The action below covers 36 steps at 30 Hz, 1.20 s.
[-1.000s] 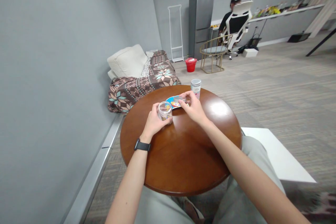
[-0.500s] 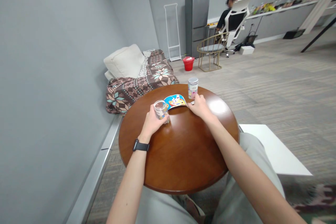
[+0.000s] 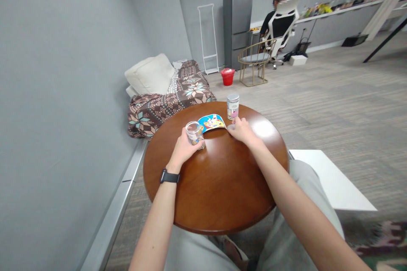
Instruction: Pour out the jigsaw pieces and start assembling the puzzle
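Left hand (image 3: pixel 186 147): fingers grasp the clear, uncapped cylindrical jar (image 3: pixel 193 132), beside the blue printed sheet (image 3: pixel 211 122). Right hand (image 3: pixel 243 131): fingers grip the round greyish lid (image 3: pixel 231 127) near the silver-capped cylindrical jar (image 3: pixel 233 107) on the brown wooden tabletop (image 3: pixel 222 182).

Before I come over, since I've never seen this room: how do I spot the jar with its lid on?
Find the round brown table. Near its far edge, just beyond the right hand, stands a closed jar with pink on its side. Its silver lid sets it apart from the open jar in the left hand.
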Tool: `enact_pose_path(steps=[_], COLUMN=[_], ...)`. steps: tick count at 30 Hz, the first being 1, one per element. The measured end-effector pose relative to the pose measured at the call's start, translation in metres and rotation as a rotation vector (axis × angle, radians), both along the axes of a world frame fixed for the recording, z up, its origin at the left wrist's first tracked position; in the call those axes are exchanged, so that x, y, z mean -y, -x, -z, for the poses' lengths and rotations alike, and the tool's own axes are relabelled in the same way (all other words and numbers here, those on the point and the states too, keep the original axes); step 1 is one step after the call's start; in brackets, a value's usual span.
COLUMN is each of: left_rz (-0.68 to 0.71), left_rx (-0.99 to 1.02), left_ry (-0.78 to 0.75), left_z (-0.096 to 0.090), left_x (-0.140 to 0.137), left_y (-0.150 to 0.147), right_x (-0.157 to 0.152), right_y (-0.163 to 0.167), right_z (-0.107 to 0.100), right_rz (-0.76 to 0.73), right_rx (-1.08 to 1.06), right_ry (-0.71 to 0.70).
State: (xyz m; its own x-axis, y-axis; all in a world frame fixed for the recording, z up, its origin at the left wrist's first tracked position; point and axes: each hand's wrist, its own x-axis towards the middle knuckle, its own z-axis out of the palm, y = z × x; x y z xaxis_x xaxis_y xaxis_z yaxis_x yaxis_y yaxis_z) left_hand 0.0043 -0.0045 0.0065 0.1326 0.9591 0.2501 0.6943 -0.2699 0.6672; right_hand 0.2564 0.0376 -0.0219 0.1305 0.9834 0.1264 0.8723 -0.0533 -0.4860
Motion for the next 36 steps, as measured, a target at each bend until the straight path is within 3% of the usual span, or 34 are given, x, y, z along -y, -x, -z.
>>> enact_pose_path(steps=[4,7,9,12,18,21,25,27,30,36], left_rz=[0.015,-0.008,-0.005,-0.005,-0.002,0.029,0.023,0.005,0.005,0.034], left_rx=[-0.034,-0.039,-0.036,-0.046,-0.053,-0.056,-0.218,-0.336,-0.458,-0.562], left_ry=[0.005,-0.035,-0.051,-0.058,-0.048,-0.096,-0.273,-0.342,-0.422,-0.488], left_z=[0.001,0.001,0.000,0.000,0.002,0.004,0.004,0.003,0.001,0.002], left_x=[-0.001,-0.001,-0.001,0.000,-0.001,-0.003,-0.005,-0.004,-0.001,-0.002], left_y=[0.001,0.001,0.001,0.000,0.000,0.001,0.004,0.005,0.004,0.004], right_x=[0.002,0.003,0.004,0.008,0.014,0.016,0.020,0.023,0.025,0.027], right_y=[0.003,0.012,0.022,0.036,0.050,0.053,0.058,0.059,0.061,0.064], right_z=[-0.005,-0.015,-0.020,-0.022,-0.019,-0.024,-0.033,-0.034,-0.032,-0.027], right_rz=[0.010,-0.113,-0.216,-0.276,-0.353,-0.329,-0.271,-0.279,-0.267,-0.274], right_rx=[-0.035,-0.199,-0.361,-0.502,-0.568,-0.784,-1.334,-1.501,-1.564,-1.496], right_ry=[-0.093,-0.294,-0.349,-0.323,-0.259,-0.084,0.415,0.595,0.704,0.785])
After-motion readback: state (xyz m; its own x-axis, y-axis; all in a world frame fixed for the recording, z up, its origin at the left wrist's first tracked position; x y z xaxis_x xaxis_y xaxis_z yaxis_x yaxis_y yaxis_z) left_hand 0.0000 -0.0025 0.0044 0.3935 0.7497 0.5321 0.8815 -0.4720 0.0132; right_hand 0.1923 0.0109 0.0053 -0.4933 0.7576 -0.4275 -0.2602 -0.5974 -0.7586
